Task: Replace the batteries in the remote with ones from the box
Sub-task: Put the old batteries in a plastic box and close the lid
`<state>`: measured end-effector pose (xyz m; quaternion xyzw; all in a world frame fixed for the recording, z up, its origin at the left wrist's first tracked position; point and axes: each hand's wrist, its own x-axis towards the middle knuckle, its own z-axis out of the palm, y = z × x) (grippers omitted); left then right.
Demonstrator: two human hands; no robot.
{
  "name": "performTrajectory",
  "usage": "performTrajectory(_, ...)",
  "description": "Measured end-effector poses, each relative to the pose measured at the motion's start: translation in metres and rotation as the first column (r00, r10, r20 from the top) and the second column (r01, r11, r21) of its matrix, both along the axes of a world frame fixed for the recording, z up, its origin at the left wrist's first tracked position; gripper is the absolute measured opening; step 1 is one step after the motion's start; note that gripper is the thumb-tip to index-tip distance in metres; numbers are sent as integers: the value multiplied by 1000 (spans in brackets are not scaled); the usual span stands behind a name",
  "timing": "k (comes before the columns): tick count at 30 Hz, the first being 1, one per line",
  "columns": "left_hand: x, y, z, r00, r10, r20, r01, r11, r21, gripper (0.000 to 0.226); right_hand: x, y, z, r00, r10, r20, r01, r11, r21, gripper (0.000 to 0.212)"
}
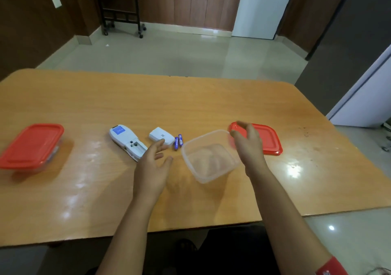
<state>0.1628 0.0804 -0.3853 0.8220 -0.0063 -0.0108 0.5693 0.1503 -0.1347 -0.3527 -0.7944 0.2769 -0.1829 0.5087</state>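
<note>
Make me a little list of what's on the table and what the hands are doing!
remote: lying on the table, battery slot open, looks empty
battery cover: off, beside the remote
batteries: two blue ones on the table, between cover and clear box
clear box: open, looks empty
red lid: off, right of the clear box
closed box: lidded, far left
left hand: open, holding nothing, near the cover
right hand: open, holding nothing, over the clear box's far corner

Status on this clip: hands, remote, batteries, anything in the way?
Left hand and right hand open, empty. Remote compartment open, cover beside it, two batteries loose on table. Clear box open beside them; nothing blocking.
</note>
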Motion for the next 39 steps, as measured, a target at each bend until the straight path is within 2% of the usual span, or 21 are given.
performTrajectory(3, 4, 9, 3, 994, 112, -2, -112, 993, -23, 32, 26, 23, 6, 973, 216, -83, -231, 921, -314, 30)
performTrajectory(5, 5, 12, 4, 991, 137, -9, -137, 989, -57, 30, 46, 41, 11, 941, 302, -154, -339, 848, -407, 30)
performTrajectory(7, 6, 14, 5, 989, 148, -15, -149, 986, -74, 30, 70, 55, 12, 883, 340, -323, -462, 749, -476, 37)
performTrajectory(10, 8, 16, 5, 988, 155, -19, -156, 984, -89, 31, 99, 71, 10, 699, 338, -630, -682, 580, -446, 66)
performTrajectory(12, 8, 18, 5, 988, 155, -27, -157, 982, -103, 29, 111, 80, 5, 578, 315, -753, -771, 513, -377, 80)
performTrajectory(13, 8, 18, 5, 988, 150, -34, -153, 982, -111, 29, 114, 83, 3, 549, 304, -779, -788, 500, -360, 82)
performTrajectory(15, 7, 19, 6, 990, 137, -45, -142, 981, -130, 27, 119, 85, 0, 541, 310, -781, -787, 515, -341, 74)
performTrajectory(19, 7, 18, 5, 992, 115, -61, -122, 982, -145, 26, 119, 81, -2, 590, 347, -729, -739, 595, -316, 46)
performTrajectory(23, 7, 17, 5, 993, 95, -73, -104, 984, -148, 26, 117, 84, -5, 647, 321, -692, -685, 644, -342, 51)
performTrajectory(27, 7, 15, 5, 994, 79, -80, -90, 985, -147, 25, 120, 87, -5, 638, 305, -707, -682, 650, -336, 34)
performTrajectory(33, 7, 11, 1, 994, 42, -101, -51, 996, -79, 26, 119, 88, -4, 714, 282, -641, -644, 623, -443, 22)
performTrajectory(35, 6, 8, 0, 994, 18, -110, -26, 997, -74, 26, 112, 81, 5, 777, 289, -559, -581, 670, -462, 21)
performTrajectory(37, 5, 6, 0, 993, -7, -115, 0, 998, -68, 27, 92, 68, 19, 897, 288, -336, -422, 785, -453, 18)
performTrajectory(39, 5, 1, -2, 993, -21, -118, 13, 997, -71, 27, 57, 53, 31, 961, 263, -90, -278, 907, -316, 11)
